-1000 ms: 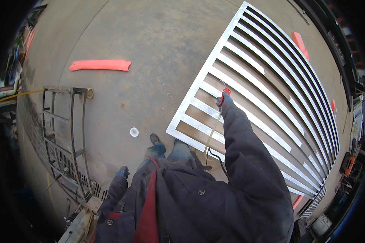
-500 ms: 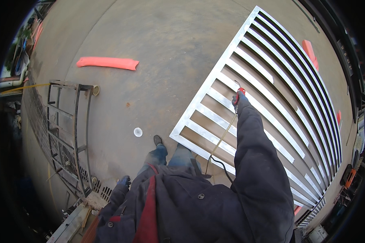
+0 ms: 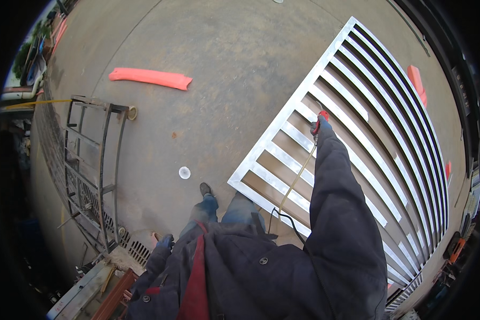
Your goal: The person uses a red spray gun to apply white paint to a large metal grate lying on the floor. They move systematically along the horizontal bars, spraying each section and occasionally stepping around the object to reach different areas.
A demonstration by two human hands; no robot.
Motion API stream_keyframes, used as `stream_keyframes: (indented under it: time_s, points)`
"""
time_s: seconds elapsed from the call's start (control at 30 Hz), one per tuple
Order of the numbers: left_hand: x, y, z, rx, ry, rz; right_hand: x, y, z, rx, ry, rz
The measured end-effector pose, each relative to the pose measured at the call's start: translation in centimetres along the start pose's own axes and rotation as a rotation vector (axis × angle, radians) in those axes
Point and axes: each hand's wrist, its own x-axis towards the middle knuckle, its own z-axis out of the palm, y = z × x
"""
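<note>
My right hand (image 3: 318, 127), in a dark glove, is closed around a red air blow gun (image 3: 324, 116) with a thin nozzle. The outstretched arm holds it above the slats of a large white metal slatted panel (image 3: 272, 140), near its left edge. From the gun a pale yellowish hose (image 3: 297, 178) runs back over the panel toward my waist, where a black cable (image 3: 292, 220) also loops. Low at my left side hangs my gloved left hand (image 3: 166, 241), fingers loosely apart, with nothing visible in it. My sleeve and jacket partly hide the panel's near edge.
A dark metal frame (image 3: 98, 176) stands at the left beside a floor grating (image 3: 138, 256). One pink-red foam piece (image 3: 150, 78) lies on the concrete ahead; others show around the panel. A round white disc (image 3: 184, 173) lies near my feet. Beams sit at lower left.
The view has shifted, so the panel sits slightly farther right and lower. My right hand has moved the blow gun a little farther away along the slats. The left hand still hangs down.
</note>
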Motion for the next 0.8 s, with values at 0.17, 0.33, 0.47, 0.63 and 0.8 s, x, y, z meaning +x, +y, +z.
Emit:
stream_keyframes:
  time_s: [0.17,0.33,0.47,0.63,0.8]
  points:
    - [-1.0,0.2,1.1,-0.543,0.266,-0.428,2.6,-4.0,-0.4,0.153,0.072,-0.043]
    - [-2.0,1.3,2.4,-0.423,0.223,-0.210,5.4,-6.3,0.9,0.135,-0.011,-0.025]
    - [-2.2,1.5,2.6,-0.441,0.255,-0.279,6.1,-6.5,2.7,0.039,0.023,-0.018]
    - [-2.1,1.7,2.6,-0.455,0.276,-0.307,6.8,-7.6,4.0,0.109,0.036,-0.062]
    - [-1.6,2.3,2.2,-0.455,0.274,-0.320,5.8,-8.6,-2.5,0.023,0.444,-0.196]
